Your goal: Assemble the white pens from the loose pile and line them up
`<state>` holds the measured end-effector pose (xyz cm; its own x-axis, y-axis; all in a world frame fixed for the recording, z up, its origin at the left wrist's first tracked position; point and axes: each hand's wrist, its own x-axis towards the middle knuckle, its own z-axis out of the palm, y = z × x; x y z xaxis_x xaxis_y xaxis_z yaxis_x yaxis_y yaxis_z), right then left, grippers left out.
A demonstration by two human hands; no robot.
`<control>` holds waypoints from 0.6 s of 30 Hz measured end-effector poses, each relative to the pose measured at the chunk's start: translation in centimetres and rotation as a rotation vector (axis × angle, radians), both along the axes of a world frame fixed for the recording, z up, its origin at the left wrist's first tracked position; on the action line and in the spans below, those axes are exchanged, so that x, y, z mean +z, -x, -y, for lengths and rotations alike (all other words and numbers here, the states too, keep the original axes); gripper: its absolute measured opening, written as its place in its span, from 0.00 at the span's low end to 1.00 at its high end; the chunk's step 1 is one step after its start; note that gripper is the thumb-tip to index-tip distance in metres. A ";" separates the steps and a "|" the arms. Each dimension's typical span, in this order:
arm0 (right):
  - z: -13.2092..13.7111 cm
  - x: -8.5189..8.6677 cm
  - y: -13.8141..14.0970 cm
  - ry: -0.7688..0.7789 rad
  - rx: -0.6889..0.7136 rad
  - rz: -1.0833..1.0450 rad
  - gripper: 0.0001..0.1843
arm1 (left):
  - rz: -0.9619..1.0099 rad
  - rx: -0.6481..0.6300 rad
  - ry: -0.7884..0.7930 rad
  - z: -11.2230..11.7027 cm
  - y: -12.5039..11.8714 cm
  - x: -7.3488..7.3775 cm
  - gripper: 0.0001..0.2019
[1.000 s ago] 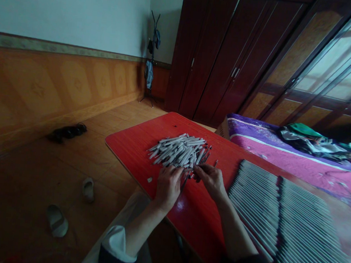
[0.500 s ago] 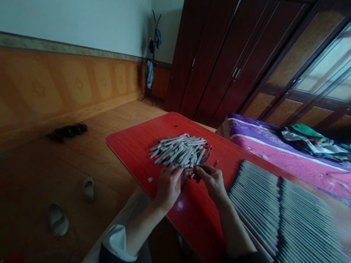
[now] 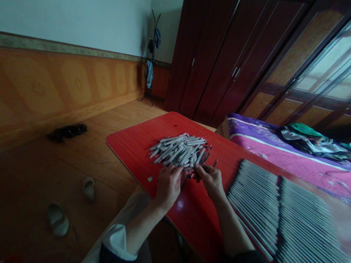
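A loose heap of slim grey pen-like sticks (image 3: 180, 148) with some dark ends lies on the red table (image 3: 141, 136). My left hand (image 3: 169, 184) is at the near edge of the heap, its fingers closed on one of these sticks. From the right, my right hand (image 3: 208, 177) pinches at the same stick, thumb and forefinger together. The stick lies between the two hands, mostly covered by fingers. A few dark thin pieces show just below the fingertips; their kind is too small to tell.
Two long rows of neatly laid grey sticks with dark ends (image 3: 256, 196) cover the table's right part. A small white scrap (image 3: 150, 179) lies near the left edge. Beyond are a bed (image 3: 262, 151), a dark wardrobe (image 3: 218, 61) and slippers (image 3: 58, 219) on the floor.
Very little differs. My right hand's fingertips have shifted slightly; both hands stay at the near edge of the heap.
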<state>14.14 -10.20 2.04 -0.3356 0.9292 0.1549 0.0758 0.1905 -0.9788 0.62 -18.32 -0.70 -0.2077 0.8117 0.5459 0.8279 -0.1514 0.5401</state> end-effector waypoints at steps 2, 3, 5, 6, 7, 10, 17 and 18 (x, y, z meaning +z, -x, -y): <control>0.0 -0.1 0.0 0.012 0.016 -0.039 0.22 | 0.010 0.008 -0.005 0.0 0.0 0.0 0.12; -0.1 -0.2 0.0 0.023 0.025 -0.068 0.22 | 0.017 0.014 -0.006 0.0 0.0 0.0 0.12; -0.2 -0.4 0.0 0.037 0.031 -0.101 0.22 | 0.025 0.013 -0.005 0.0 0.0 0.0 0.12; -0.2 -0.5 -0.1 0.035 0.030 -0.096 0.21 | 0.025 0.006 -0.004 0.0 0.0 0.0 0.12; -0.3 -0.5 -0.1 0.030 0.025 -0.081 0.20 | 0.022 -0.002 -0.002 0.0 0.0 0.0 0.12; -0.3 -0.6 -0.1 0.014 0.002 -0.030 0.20 | 0.006 -0.012 -0.003 0.0 0.0 0.1 0.12; 0.0 -0.4 0.1 0.038 0.019 -0.088 0.21 | 0.010 -0.002 -0.013 -0.1 0.0 -0.1 0.12; 0.0 -0.3 0.1 0.040 0.010 -0.071 0.20 | 0.007 -0.010 -0.012 -0.1 0.0 -0.1 0.12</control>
